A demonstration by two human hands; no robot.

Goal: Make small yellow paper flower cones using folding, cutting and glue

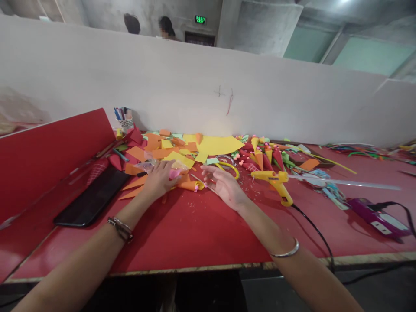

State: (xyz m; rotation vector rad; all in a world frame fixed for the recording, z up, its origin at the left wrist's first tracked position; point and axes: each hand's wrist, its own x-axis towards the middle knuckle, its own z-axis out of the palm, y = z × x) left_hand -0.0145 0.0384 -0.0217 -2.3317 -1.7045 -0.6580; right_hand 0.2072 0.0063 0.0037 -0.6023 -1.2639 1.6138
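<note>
My left hand (160, 178) rests fingers spread on a small clear plastic bag (147, 166) with pink bits at its edge, among orange and yellow paper pieces. My right hand (227, 187) is raised a little, palm turned inward, its fingers apart and loosely curled. A thin metal tool (197, 178) shows by those fingertips; whether they touch it I cannot tell. Between my hands lies a rolled orange paper cone (187, 185) with a yellow edge and small pink balls. Right of my right hand, a yellow glue gun (274, 183) lies with a long clear glue stick (344, 182) in its back.
A black phone (92, 197) lies at left, by a red panel (55, 160). Finished paper cones (260, 151) are heaped at the back, near yellow paper (217, 145). A purple power strip (378, 216) is at right. The glue gun's cord (316, 232) crosses the front edge.
</note>
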